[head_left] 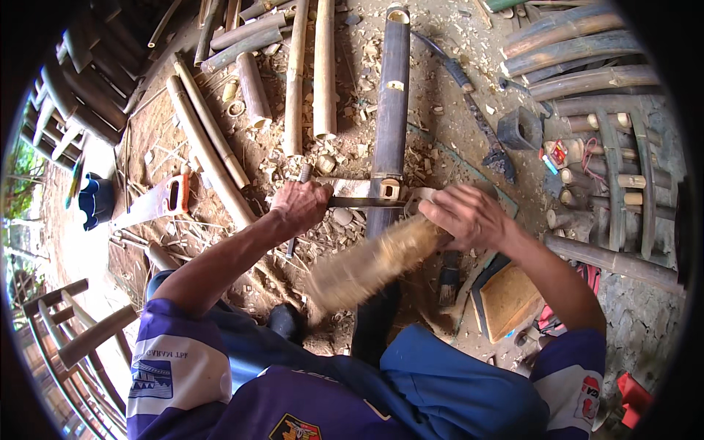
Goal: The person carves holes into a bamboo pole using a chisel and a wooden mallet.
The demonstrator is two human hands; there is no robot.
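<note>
A dark bamboo pole (391,110) lies lengthwise before me, with a rectangular hole cut in its near part. My left hand (301,207) is closed round a slim chisel-like tool (291,248), left of the pole; its top end sticks up above the fist and a thin metal part shows below. A dark flat blade (367,202) lies across the pole between my hands; its grip is not clear. My right hand (466,216), right of the pole, is closed on the end of a thick piece of wood (374,264), smeared by motion, which slants down to the left.
Bamboo lengths (325,73) lie ahead and to the left, near a handsaw (158,203) and a blue container (95,199). On the right are a grey box (521,128), a brush (449,282), a wooden tray (506,301) and stacked bamboo (572,40). Chips litter the ground.
</note>
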